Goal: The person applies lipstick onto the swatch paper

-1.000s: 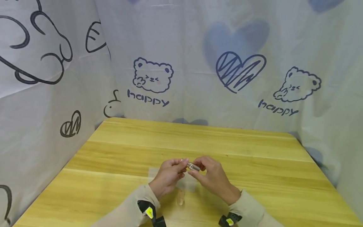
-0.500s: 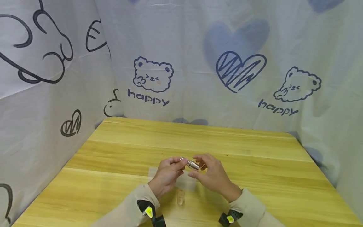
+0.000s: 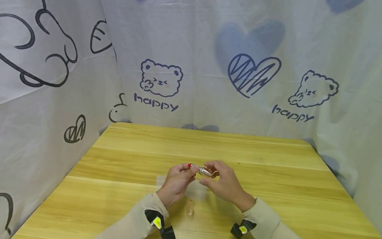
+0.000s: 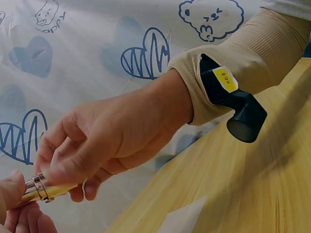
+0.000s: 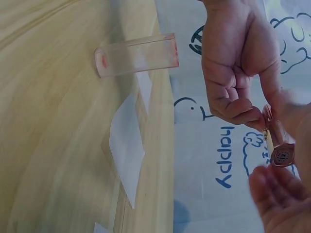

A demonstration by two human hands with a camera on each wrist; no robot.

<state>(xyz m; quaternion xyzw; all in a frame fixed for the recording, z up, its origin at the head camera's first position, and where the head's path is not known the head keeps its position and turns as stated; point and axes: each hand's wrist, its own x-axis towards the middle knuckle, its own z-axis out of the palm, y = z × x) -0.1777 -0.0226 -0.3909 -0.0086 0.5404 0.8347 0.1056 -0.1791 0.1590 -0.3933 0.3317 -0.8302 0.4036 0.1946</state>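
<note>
My left hand (image 3: pixel 176 184) pinches a shiny metallic lipstick tube (image 3: pixel 204 171) between thumb and fingers above the table. A red lipstick tip (image 3: pixel 189 165) shows at the tube's far left end. My right hand (image 3: pixel 226 182) stands around the tube's base end, thumb and fingers spread apart. In the right wrist view, the square base (image 5: pixel 283 156) shows between the right thumb and fingers, both blurred. The right thumb overlaps the tube in the left wrist view. A clear pinkish cap (image 5: pixel 138 55) lies on the table, below the hands in the head view.
A pale translucent sheet (image 3: pixel 195 191) lies on the wooden table (image 3: pixel 119 159) beneath the hands. White printed curtains (image 3: pixel 203 93) enclose the table at the back and both sides. Each wrist bears a black camera strap.
The red tip now shows at the tube's left end. The tube has turned a little in my left hand, and my right fingers and thumb have spread off its base end.
</note>
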